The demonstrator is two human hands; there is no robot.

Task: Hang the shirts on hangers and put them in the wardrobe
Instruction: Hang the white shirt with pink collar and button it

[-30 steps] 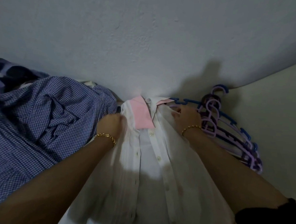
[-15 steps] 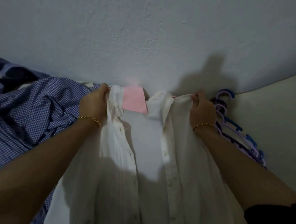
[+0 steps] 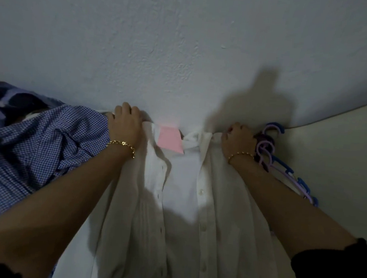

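Both arms reach forward, forearms bare, dark sleeves (image 3: pixel 342 273) showing only at the bottom edge of the view. Left hand (image 3: pixel 126 127) is knuckles-up with fingers curled over the top of the white shirt (image 3: pixel 182 204) at one shoulder. Right hand (image 3: pixel 238 138) grips the other shoulder the same way, well apart from the left, and there's a gold chain bracelet (image 3: pixel 121 145) on each wrist.
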